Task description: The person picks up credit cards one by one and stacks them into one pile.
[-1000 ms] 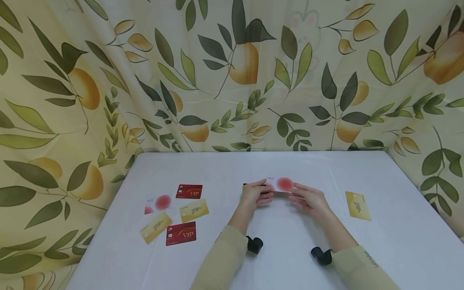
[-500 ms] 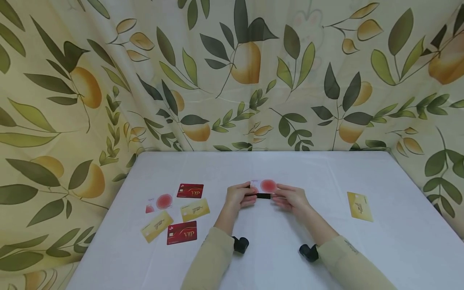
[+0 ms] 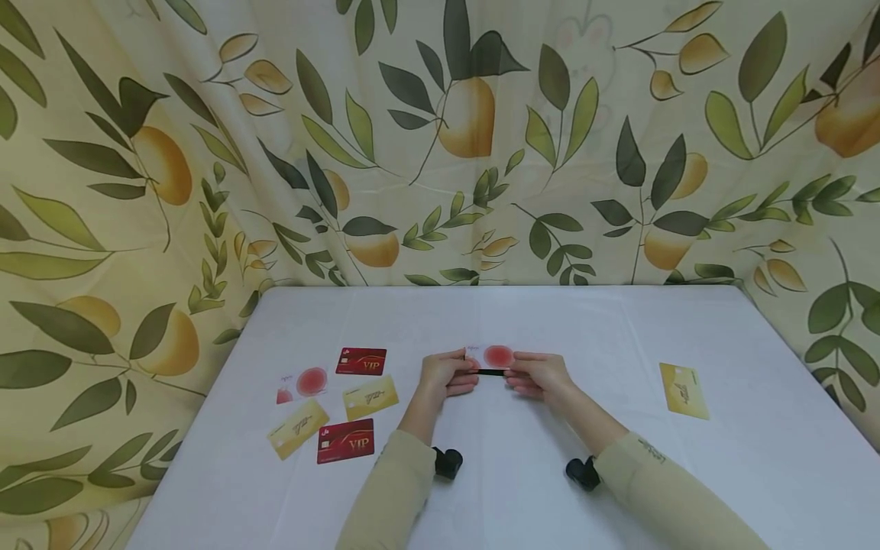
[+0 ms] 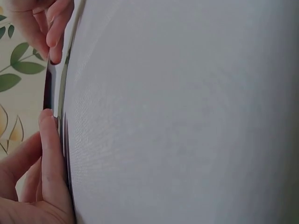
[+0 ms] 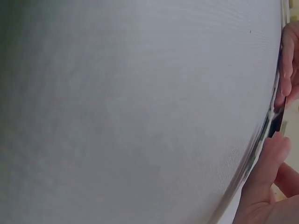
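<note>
White tablecloth (image 3: 550, 321) below, I see both hands, left hand (image 3: 447, 374) and right hand (image 3: 539, 376), pinching the white red-dot card (image 3: 490, 357), now drawn nearer and left, away from the lone gold card (image 3: 683, 390).

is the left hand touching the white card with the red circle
Touching. In the head view the left hand pinches the left end of the white card with the red circle, and the right hand pinches its other end.

Five cards (image 3: 330, 401) left on table (image 3: 522, 489); lone card (image 3: 683, 390) right; hands between, apparently pinching card stack (image 3: 492, 360).
</note>
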`<state>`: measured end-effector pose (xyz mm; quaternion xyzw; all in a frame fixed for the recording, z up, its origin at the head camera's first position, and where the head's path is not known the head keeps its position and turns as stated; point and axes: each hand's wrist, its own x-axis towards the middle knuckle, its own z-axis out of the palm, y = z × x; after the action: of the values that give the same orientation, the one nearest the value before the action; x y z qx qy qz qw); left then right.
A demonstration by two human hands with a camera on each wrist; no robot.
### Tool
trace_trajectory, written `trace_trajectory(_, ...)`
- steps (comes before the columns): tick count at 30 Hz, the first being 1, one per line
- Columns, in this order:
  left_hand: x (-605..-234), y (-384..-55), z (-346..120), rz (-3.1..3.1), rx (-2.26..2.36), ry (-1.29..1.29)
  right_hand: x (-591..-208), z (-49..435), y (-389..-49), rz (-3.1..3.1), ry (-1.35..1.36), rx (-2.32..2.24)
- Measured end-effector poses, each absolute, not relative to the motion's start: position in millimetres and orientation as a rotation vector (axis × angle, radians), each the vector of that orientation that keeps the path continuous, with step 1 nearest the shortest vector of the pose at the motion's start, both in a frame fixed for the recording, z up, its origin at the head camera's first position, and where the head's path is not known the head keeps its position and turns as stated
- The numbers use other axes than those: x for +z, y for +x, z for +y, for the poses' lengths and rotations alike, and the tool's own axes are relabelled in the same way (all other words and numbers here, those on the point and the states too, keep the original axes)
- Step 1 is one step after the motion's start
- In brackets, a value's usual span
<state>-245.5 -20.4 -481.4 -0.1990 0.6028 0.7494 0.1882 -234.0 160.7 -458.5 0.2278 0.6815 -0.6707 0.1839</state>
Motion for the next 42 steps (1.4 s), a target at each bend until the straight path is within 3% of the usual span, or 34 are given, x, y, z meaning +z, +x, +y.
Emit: trace_trajectory(42, -481.0, -247.4, -20.5, 2.041, 1.973, -0.472, -470.7, 150.3, -233.8, 2.095, 0.573, -1.861)
